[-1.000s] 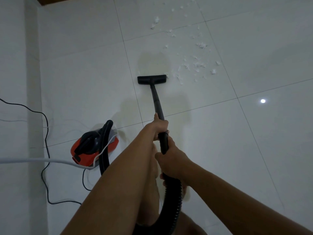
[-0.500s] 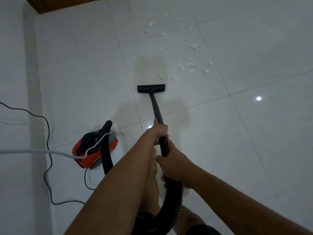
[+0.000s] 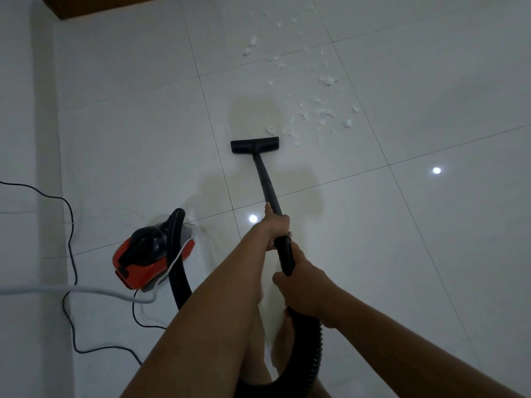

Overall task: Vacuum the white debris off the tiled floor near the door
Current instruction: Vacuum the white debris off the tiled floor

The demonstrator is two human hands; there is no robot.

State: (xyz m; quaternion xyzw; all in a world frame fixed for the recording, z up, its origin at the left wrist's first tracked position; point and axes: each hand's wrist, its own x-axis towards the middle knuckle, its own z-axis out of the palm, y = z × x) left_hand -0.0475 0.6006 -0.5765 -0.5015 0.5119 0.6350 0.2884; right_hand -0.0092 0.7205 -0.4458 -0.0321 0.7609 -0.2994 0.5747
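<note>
Now both hands curl round the black wand, the left hand nearer its floor head and the right hand at the hose. The head's right corner lies just beside the white debris, which trails toward the door. Bare tiled floor spreads rightward. The red vacuum and black cable lie near the left wall.

one vacuum, two hands, at least two cables, many white debris flecks
</note>
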